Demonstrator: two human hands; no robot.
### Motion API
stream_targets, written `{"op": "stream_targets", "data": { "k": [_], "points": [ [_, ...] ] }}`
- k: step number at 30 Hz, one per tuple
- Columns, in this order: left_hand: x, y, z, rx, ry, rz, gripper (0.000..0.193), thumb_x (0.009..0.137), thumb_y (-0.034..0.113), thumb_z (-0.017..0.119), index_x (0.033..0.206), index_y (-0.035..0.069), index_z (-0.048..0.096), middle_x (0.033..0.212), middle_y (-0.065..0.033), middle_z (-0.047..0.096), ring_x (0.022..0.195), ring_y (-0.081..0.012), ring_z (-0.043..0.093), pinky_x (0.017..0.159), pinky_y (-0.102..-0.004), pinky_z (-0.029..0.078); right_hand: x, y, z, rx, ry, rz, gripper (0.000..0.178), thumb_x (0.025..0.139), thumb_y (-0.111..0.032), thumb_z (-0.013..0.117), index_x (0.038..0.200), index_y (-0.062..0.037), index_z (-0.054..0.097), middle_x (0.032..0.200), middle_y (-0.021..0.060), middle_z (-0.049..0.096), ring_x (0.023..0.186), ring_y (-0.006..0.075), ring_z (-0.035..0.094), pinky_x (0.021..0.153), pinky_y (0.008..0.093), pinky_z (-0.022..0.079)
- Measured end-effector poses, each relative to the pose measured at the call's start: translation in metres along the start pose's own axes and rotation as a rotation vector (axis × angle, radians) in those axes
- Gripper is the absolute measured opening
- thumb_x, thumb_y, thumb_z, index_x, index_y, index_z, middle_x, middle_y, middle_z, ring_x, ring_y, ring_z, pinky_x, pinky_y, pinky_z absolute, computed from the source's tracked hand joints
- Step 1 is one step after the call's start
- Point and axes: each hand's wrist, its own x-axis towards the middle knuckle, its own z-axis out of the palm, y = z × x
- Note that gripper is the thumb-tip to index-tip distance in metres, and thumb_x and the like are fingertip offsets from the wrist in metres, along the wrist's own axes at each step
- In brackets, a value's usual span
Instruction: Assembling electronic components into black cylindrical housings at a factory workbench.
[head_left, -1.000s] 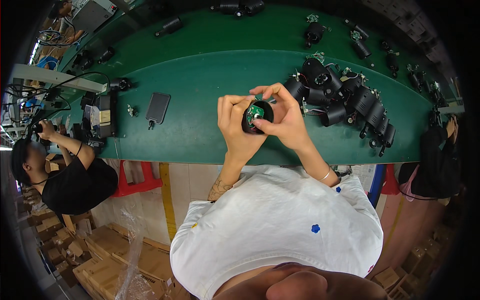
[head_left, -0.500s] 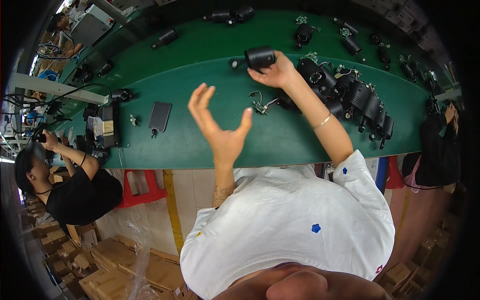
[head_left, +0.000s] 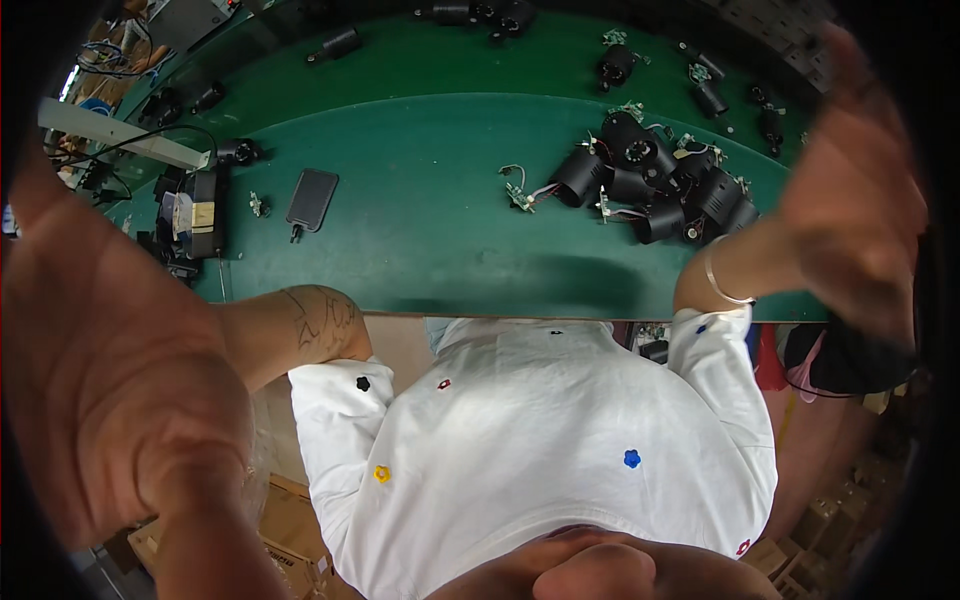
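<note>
Both my hands are raised close to the view, above the table. My left hand (head_left: pixel 130 360) fills the left side, its bare palm showing, thumb stretched downward and fingers running out past the dark rim. At the right, my right hand (head_left: pixel 850 210) is blurred, with one finger pointing up and the thumb spread below; nothing shows in it. Beyond it, and partly behind its wrist, lies a heap of black cylindrical housings (head_left: pixel 632 140) with wires and small green circuit boards. One circuit board (head_left: pixel 520 197) rests at the heap's left, wired to a housing (head_left: pixel 578 177).
A flat black device (head_left: pixel 313 200) and a small circuit board (head_left: pixel 257 204) lie on the green table (head_left: pixel 400 240). Black equipment (head_left: pixel 205 215) with cables stands to the left, beside a white bar (head_left: pixel 125 135). More housings (head_left: pixel 617 68) lie along the far green surface.
Both hands have come up from the table toward the view and spread apart sideways. The black cylindrical housing is out of my right hand; where it went I cannot tell.
</note>
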Motion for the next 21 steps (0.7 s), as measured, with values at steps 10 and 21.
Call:
{"op": "stream_targets", "data": {
  "k": [10, 21],
  "points": [
    [-0.008, 0.028, 0.033, 0.031, 0.101, 0.174, 0.045, 0.092, 0.027, 0.043, 0.134, 0.009, 0.046, 0.124, -0.0193, 0.056, 0.121, -0.0374, 0.052, 0.107, -0.0541, 0.036, 0.026, -0.059, -0.040, 0.091, -0.187, -0.338, 0.079, 0.078, -0.036, 0.035, 0.151, -0.0089, 0.019, 0.148, 0.0172, 0.030, 0.129, 0.0332, 0.027, 0.096, 0.0461, 0.026],
    [-0.002, 0.011, 0.039, 0.049, 0.282, 0.432, 0.043, 0.094, 0.028, 0.044, 0.133, 0.009, 0.046, 0.125, -0.0184, 0.056, 0.121, -0.0372, 0.052, 0.106, -0.0547, 0.036, 0.018, -0.072, 0.074, 0.200, -0.466, -0.778, 0.089, 0.074, -0.057, 0.011, 0.152, -0.0142, 0.015, 0.153, 0.0135, 0.018, 0.135, 0.0345, 0.005, 0.098, 0.0525, 0.001]
  ]
}}
